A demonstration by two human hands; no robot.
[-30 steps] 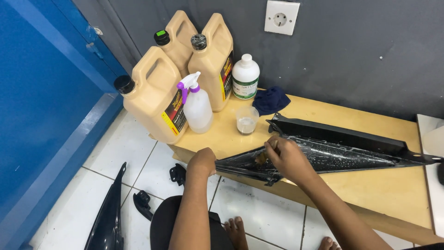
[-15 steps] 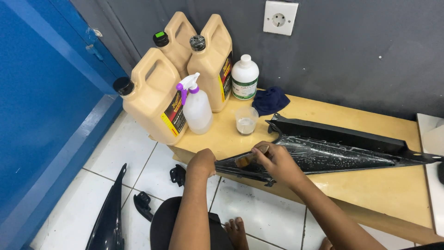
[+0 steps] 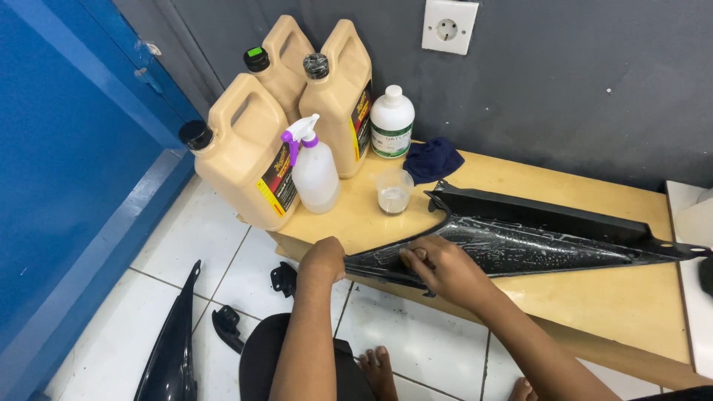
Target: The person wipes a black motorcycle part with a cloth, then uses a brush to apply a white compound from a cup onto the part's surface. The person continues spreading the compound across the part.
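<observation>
- The right hand (image 3: 445,269) had slid leftward along the black plastic panel (image 3: 520,241) since a second earlier, ending close to the panel's pointed tip, a sign that the rubbing was working toward that end.
- At far left, a dark curved panel (image 3: 174,349) and small black parts (image 3: 226,327) lay on the white tiled floor (image 3: 148,297) beside a blue wall.
- Three tan jugs (image 3: 249,160) with black caps stood at the desk's (image 3: 609,297) left end, a clear spray bottle (image 3: 316,174) with a purple trigger just in front.
- The left hand (image 3: 323,260) gripped the panel's tip, fingers curled over its edge, steadying it where it overhung the desk.
- A white bottle (image 3: 391,122), a small clear cup (image 3: 394,191) and a dark blue cloth (image 3: 432,160) sat behind the panel.
- The right hand's fingers (image 3: 416,256) were folded tight and pressed on the wet, foam-flecked surface; whether they held a pad could not be told.
- The panel lay lengthwise across the desk, its narrow end running right.
</observation>
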